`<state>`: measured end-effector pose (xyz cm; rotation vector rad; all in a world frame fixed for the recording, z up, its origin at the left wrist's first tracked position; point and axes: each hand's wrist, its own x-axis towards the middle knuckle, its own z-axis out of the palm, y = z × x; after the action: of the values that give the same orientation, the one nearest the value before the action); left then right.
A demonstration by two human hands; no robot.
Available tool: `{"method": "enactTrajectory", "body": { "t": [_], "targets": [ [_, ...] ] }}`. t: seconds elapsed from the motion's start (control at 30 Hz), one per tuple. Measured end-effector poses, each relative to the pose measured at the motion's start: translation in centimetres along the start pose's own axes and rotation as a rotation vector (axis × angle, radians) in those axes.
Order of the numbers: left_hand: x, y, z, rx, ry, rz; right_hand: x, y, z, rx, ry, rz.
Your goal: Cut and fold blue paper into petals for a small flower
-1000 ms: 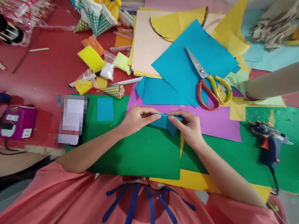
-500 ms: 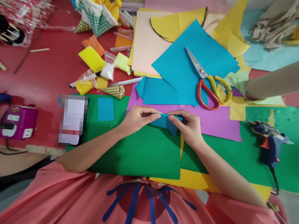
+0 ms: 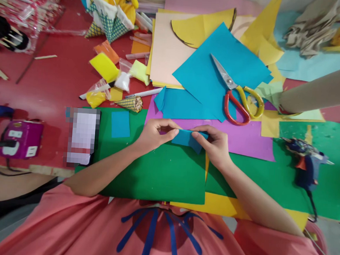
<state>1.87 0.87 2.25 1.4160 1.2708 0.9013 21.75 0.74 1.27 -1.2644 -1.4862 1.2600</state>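
Note:
A small folded piece of blue paper [image 3: 186,137] is held up between my two hands, above the green sheet [image 3: 155,177]. My left hand [image 3: 158,135] pinches its left end between thumb and fingers. At the other end, my right hand [image 3: 212,144] grips the paper with the thumb in front and the fingers behind. Scissors [image 3: 233,89] with one red and one yellow handle lie open on blue paper [image 3: 218,57] beyond my hands. A blue paper square [image 3: 120,124] rests on the green sheet to the left.
At the left are a phone [image 3: 83,137] and a purple power socket box [image 3: 21,139]. A glue gun [image 3: 310,164] lies at the right, below a thick cardboard tube [image 3: 321,89]. Small clay packets [image 3: 104,66] and a patterned paper cone [image 3: 132,103] lie at the upper left.
My left hand has shifted slightly left along the blue paper's top edge. My right hand and the paper stay nearly in place.

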Motion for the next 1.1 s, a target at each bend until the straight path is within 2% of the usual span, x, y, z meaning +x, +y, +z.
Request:
{"method": "enactTrajectory", "body": {
  "t": [0.17,0.47,0.7,0.93,1.1],
  "targets": [
    [-0.22,-0.07,0.19,0.046,-0.076,-0.026,-0.26,-0.33,0.25,-0.011,-0.032,-0.01],
    [-0.17,0.06,0.36,0.072,0.004,0.005,-0.27,0.01,0.29,-0.015,-0.006,0.03],
    [-0.17,0.14,0.34,0.116,-0.045,0.024,-0.3,0.1,0.5,-0.005,-0.036,0.009],
    [-0.21,0.1,0.4,0.143,-0.01,0.017,-0.29,0.1,0.51,-0.002,-0.041,0.03],
    [-0.16,-0.09,0.43,0.134,-0.033,0.026,-0.35,0.12,0.61,0.033,-0.056,0.046]
  ]
}}
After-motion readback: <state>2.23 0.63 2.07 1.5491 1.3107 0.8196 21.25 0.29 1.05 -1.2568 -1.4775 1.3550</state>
